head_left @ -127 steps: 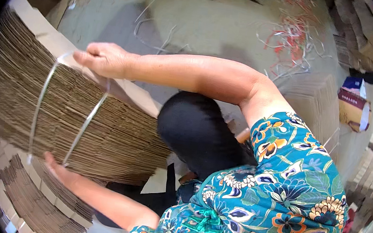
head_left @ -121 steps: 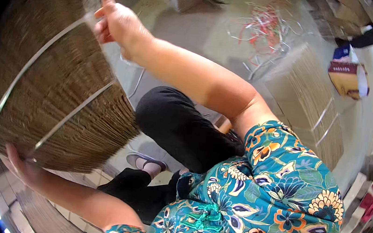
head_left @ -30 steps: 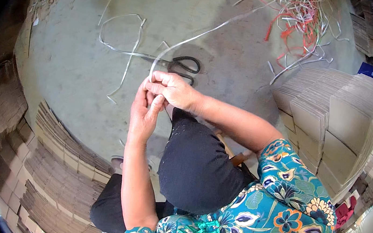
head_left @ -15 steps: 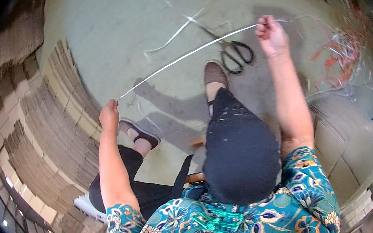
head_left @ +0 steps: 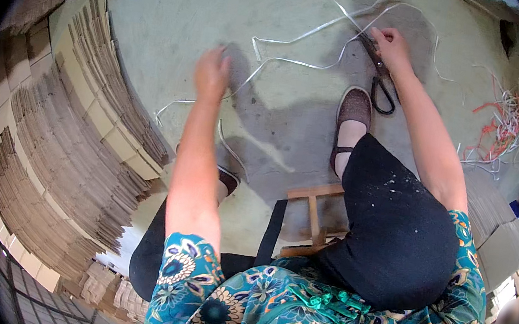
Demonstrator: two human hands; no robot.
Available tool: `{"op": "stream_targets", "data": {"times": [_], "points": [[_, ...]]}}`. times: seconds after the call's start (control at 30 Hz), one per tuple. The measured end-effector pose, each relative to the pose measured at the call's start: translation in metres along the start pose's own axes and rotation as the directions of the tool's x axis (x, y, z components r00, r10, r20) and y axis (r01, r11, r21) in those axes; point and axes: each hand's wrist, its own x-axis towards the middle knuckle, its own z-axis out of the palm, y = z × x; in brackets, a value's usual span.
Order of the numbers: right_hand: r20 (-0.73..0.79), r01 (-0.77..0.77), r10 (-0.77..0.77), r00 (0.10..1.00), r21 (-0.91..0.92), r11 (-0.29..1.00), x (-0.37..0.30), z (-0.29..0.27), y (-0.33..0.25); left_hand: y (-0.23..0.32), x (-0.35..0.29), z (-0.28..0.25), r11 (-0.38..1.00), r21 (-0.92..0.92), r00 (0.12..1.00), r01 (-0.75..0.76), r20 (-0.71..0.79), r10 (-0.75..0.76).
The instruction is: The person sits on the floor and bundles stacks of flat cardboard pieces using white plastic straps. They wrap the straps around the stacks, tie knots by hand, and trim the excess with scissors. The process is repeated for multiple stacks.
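My right hand (head_left: 391, 48) is stretched out over the floor, its thumb and fingers pinched together on a thin white plastic strap (head_left: 338, 4) that runs to the fingertips. Directly below that hand lies a pair of large scissors with black loop handles (head_left: 383, 97), its blades partly covered by the fingers. My left hand (head_left: 211, 74) is in the air to the left, smeared by motion, so its fingers cannot be read. Another stretch of white strap (head_left: 295, 62) snakes slackly over the floor between the hands. A short cut piece of strap (head_left: 232, 152) lies near my left shoe.
Stacks of flat cardboard (head_left: 71, 150) line the left side. A tangle of red and white strap scraps (head_left: 503, 125) lies at the right, near more cardboard (head_left: 501, 246). A small wooden stool (head_left: 314, 218) stands by my legs. My right shoe (head_left: 354, 108) is near the scissors.
The strap stretched taut between both hands is no longer between them; strap now lies slack on the floor. My left hand has moved up and right. My right hand is now over the scissors.
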Motion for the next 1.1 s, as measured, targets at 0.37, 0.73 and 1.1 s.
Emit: {"op": "stream_targets", "data": {"times": [0.37, 0.73, 1.1], "points": [[0.064, 0.417, -0.463, 0.884, -0.555, 0.72, 0.021, 0.019, -0.019, 0.047, 0.048, 0.036, 0.99, 0.013, 0.983, -0.138, 0.121, 0.135], [-0.138, 0.248, -0.375, 0.917, -0.538, 0.806, 0.064, -0.05, 0.003, -0.158, 0.023, -0.073, 0.824, 0.535, 0.964, 0.186, 0.061, -0.258], [-0.012, 0.139, -0.189, 0.982, -0.635, 0.76, -0.041, -0.072, 0.089, -0.052, 0.0, -0.027, 1.0, 0.03, 0.994, 0.003, -0.111, 0.0]]}}
